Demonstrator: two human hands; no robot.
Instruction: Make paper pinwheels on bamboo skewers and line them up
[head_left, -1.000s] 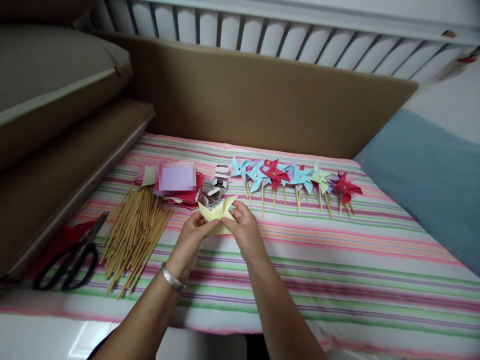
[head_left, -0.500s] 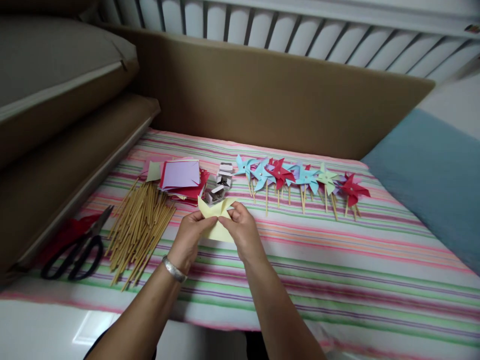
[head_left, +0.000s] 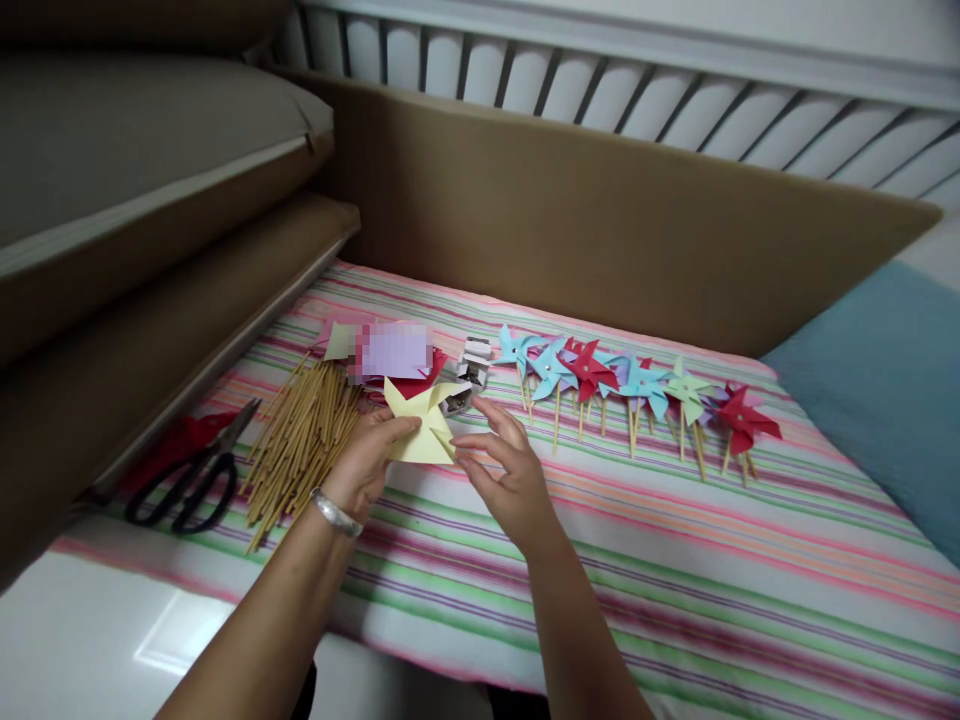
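Note:
A pale yellow paper pinwheel blank, its cut flaps partly folded in, is held up in front of me. My left hand pinches it near the middle, thumb on top. Beside its right corner is my right hand, fingers spread and curved; the index fingertip is at the paper's edge, and I cannot tell whether it touches. Just behind the paper are small open white boxes with dark bits inside. A stack of coloured paper lies behind and left.
Thin wooden sticks lie piled at left, beside black-handled scissors and something red. Finished pinwheels on sticks form a row at right. Brown cushions border the left, a brown panel the back, over striped cloth.
My right hand has let go of the paper's centre and opened out to its right corner. The left hand keeps its hold, and the flaps spread wider. The view has shifted slightly left.

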